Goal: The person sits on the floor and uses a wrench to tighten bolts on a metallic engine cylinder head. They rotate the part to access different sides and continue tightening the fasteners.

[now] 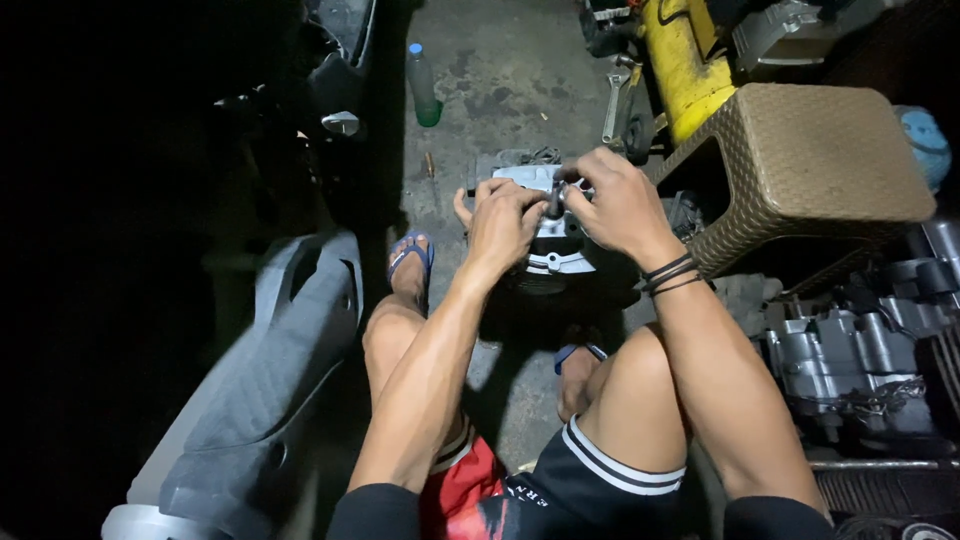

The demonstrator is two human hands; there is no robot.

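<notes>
Between the fingers (545,200) of both hands, pinched around a small dark part, sits a silver-grey metal engine block (553,235) on the stained concrete floor (500,70). Left hand (503,222) and right hand (618,205) meet over its top. Beyond them stand a green plastic bottle (422,85) and a chrome wrench (614,100); right, a woven brown stool (800,165); left, a grey scooter panel (265,390).

Black shorts (600,480) with 2 white stripes at the hem are worn over a red garment (462,490). Blue sandals (412,252) are worn, and thin black bands (672,274) are seen on the right wrist.
</notes>
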